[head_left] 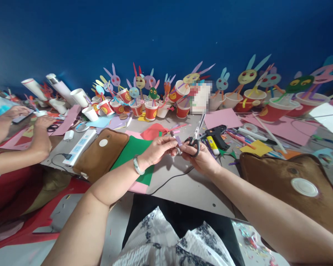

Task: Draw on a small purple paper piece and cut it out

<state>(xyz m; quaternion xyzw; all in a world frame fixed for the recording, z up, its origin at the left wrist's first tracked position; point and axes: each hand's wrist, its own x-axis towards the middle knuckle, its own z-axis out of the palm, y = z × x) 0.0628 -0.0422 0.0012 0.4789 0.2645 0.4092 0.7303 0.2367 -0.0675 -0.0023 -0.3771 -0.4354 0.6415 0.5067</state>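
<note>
1. The small purple paper piece (178, 140) is between the fingertips of both hands, above the counter (180, 188); it should be light, limp and easily creased, best pinched by an edge.
2. The left hand (158, 149) has its grip closed on it.
3. The right hand (204, 159) has its grip clamped around the scissors (195, 135), fingertips meeting the paper; stiff and heavier, they are safest held by the black handles, blades pointing away.
4. Nearby lie a green sheet (133, 151), a glue stick (212, 145) and a black glue gun (218, 136).
</note>
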